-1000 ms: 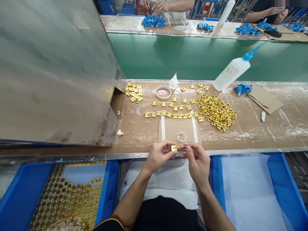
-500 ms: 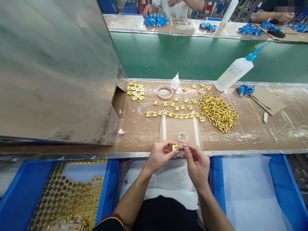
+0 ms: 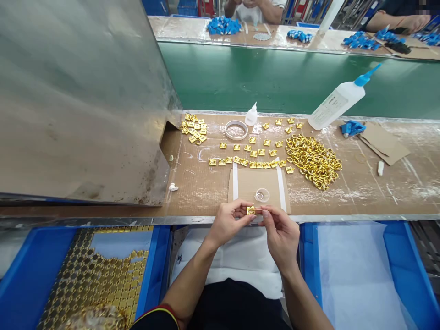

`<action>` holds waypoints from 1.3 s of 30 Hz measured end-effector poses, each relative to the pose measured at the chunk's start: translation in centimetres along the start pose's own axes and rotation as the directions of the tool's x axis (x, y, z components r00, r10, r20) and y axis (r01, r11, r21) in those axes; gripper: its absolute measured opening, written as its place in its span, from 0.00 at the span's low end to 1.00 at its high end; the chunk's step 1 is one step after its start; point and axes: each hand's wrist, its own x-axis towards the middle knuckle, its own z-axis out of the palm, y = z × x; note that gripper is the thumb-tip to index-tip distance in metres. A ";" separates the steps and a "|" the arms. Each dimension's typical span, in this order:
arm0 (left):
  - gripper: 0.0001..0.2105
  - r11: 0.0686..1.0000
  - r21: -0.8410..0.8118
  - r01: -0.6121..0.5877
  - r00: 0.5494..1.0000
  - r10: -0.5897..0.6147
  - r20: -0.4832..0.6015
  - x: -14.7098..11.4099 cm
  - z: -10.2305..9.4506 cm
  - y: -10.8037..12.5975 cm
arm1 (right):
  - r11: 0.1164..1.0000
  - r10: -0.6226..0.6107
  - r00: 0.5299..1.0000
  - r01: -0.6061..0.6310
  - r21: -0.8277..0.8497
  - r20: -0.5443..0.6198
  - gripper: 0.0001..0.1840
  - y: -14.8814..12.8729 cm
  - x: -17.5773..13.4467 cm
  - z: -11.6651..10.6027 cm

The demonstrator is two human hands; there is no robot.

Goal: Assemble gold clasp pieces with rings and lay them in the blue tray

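Between the fingertips of my left hand (image 3: 231, 222) is a small gold square piece (image 3: 250, 210), held near the table's front edge. My right hand (image 3: 281, 233) pinches a thin stick (image 3: 260, 210), its tip at the gold piece. Just beyond my hands, a small clear cup (image 3: 262, 195) sits on a cardboard pad (image 3: 245, 185) with white tape strips. Rows of similar gold pieces (image 3: 260, 165) lie behind the pad. To their right is a heap of gold rings (image 3: 314, 160).
A metal housing (image 3: 82, 105) rises at the left. Toward the back stand a small white bottle (image 3: 251, 116), a tape roll (image 3: 236, 130) and a large leaning bottle (image 3: 335, 107). Blue bins (image 3: 160, 270) flank my lap. Beyond the green belt (image 3: 275, 73), other people work.
My view has shifted slightly. Both hands keep their hold, and the stick's tip now lies a little farther over the gold piece. A person across the belt has drawn their hands together.
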 end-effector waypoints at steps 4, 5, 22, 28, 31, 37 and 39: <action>0.16 1.000 0.004 -0.014 1.000 0.014 0.000 0.0 0.0 -0.1 | 1.000 -0.006 1.000 0.006 -0.028 0.003 0.08 0.1 0.0 0.0; 0.16 1.000 0.005 -0.016 1.000 0.016 0.002 0.0 0.0 -0.1 | 0.999 -0.008 1.000 0.008 -0.037 0.002 0.08 0.1 0.0 0.0; 0.13 1.000 -0.010 0.005 1.000 -0.005 0.013 0.1 -0.1 0.0 | 0.999 0.033 0.999 -0.033 0.010 -0.004 0.08 0.0 0.0 0.0; 0.13 1.000 -0.019 0.017 1.000 -0.017 0.018 0.0 -0.1 -0.1 | 1.000 0.021 1.000 -0.021 0.008 0.015 0.07 0.0 -0.1 -0.1; 0.14 1.000 -0.013 0.014 0.999 -0.014 0.033 0.1 -0.2 -0.2 | 0.999 0.036 0.999 -0.036 0.011 0.028 0.08 0.0 0.0 -0.3; 0.15 1.000 0.002 -0.001 0.998 0.001 0.056 0.1 -0.4 -0.3 | 0.999 0.043 0.998 -0.044 0.013 0.036 0.09 -0.1 0.2 -0.4; 0.15 1.000 0.008 -0.004 0.998 0.003 0.057 0.0 -0.4 -0.3 | 0.999 0.049 0.998 -0.049 0.009 0.036 0.09 -0.1 0.2 -0.4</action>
